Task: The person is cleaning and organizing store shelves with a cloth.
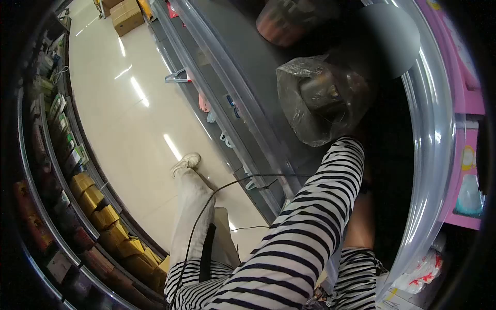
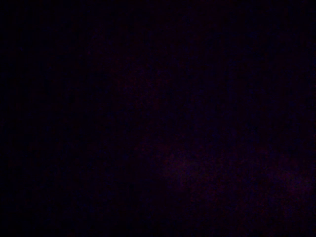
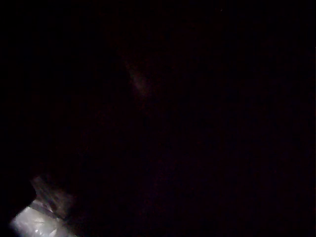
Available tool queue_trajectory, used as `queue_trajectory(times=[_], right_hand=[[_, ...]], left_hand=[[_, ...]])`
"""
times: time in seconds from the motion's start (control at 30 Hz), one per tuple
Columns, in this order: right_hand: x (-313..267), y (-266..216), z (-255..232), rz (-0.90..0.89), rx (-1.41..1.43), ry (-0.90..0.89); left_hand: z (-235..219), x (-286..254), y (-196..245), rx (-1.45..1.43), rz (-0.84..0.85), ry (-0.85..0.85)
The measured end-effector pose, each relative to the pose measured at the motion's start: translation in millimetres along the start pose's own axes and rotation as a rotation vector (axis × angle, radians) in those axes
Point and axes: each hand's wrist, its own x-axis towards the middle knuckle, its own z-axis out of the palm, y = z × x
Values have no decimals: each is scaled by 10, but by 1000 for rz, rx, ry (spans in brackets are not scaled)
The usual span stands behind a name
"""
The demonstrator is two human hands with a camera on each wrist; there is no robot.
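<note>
Both arms, in black-and-white striped sleeves, reach into a dark shelf space in the head view. The longer sleeve point(image 1: 299, 227) ends at a crumpled clear plastic bag point(image 1: 297, 111) with a dark, shiny item inside; the hand beyond that cuff is lost in shadow. Beside it, a bare forearm point(image 1: 361, 227) leaves the other sleeve point(image 1: 356, 268) and fades into the dark, its hand hidden. The left wrist view is almost black. In the right wrist view only a pale, shiny piece point(image 3: 37, 222) shows at the lower left corner.
Clear plastic edging point(image 1: 243, 103) borders the shelf, with small hangers point(image 1: 178, 76) along it. A reddish tub point(image 1: 284, 26) stands deeper in. Pink packaging point(image 1: 467, 170) lines the right. Across the tiled aisle point(image 1: 119, 103) are stocked shelves point(image 1: 103, 217) and a cardboard box point(image 1: 126, 18). A cable point(image 1: 206, 204) crosses the legs.
</note>
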Motion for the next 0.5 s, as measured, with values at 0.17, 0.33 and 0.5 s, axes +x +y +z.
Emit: queue_trajectory(times=[0.17, 0.33, 0.5], right_hand=[[-49, -26, 38, 12, -3, 13], [-183, -150, 149, 30, -18, 34], [-213, -402, 212, 45, -13, 34]], left_hand=[[-18, -73, 79, 4, 9, -5], [-114, -273, 243, 13, 32, -4], [-194, -635, 374, 4, 61, -8]])
